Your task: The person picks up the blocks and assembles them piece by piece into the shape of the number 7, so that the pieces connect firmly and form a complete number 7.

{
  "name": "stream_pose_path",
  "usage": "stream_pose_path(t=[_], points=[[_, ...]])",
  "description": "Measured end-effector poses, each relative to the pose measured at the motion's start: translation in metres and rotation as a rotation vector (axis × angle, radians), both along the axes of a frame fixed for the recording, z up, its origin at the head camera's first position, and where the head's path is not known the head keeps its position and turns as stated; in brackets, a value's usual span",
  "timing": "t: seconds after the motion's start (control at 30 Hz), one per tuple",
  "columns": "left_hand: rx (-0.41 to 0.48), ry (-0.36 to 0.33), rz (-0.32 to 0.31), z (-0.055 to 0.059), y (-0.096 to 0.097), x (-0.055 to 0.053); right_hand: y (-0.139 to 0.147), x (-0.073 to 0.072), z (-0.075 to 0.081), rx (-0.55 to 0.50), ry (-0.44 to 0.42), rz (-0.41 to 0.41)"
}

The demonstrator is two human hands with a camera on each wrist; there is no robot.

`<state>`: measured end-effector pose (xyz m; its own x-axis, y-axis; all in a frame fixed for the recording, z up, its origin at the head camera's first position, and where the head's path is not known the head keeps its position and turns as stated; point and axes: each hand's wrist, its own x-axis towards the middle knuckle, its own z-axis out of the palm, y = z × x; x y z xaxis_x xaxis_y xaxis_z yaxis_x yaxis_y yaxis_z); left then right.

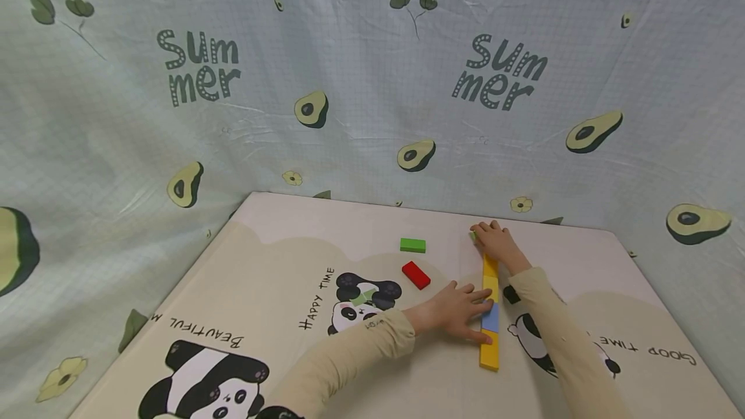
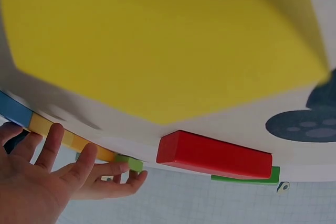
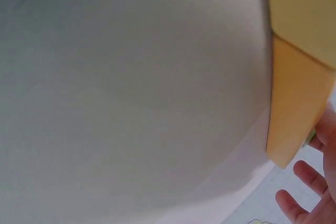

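One block row [image 1: 491,288] seemed mid-alignment: left hand [image 1: 456,309] spread alongside, right hand [image 1: 497,243] pinching green end block [image 2: 129,162]; release appeared due.

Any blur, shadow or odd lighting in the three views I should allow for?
Head: even light, red rectangular block clear; left wrist: close yellow flat-sided block blurred, soft shadows on the pale panda-print tabletop; right wrist: yellow-orange rectangular block fairly sharp, tabletop dim toward upper left.

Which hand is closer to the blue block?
Left. The left hand is next to the blue block, beside its edge; the right hand is farther off, at the light green block, with yellow blocks in between.
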<state>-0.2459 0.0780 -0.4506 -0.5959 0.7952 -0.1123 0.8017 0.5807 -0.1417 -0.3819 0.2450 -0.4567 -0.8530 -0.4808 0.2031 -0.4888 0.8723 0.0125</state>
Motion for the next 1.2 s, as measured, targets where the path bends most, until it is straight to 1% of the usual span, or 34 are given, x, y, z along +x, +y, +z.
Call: stream_pose_path(t=[0.27, 0.57, 0.8, 1.2], points=[[0.000, -0.007, 0.015, -0.001, -0.001, 0.000, 0.005, 0.001, 0.001, -0.018, 0.008, -0.021], [-0.005, -0.008, 0.021, -0.002, 0.001, -0.001, 0.015, -0.001, 0.000, -0.020, -0.018, -0.068], [-0.005, -0.015, 0.025, -0.002, 0.000, -0.001, 0.019, 0.004, 0.003, -0.026, -0.027, -0.078], [-0.008, -0.002, 0.021, 0.000, -0.001, 0.001, 0.025, 0.003, 0.001, -0.081, -0.092, -0.092]])
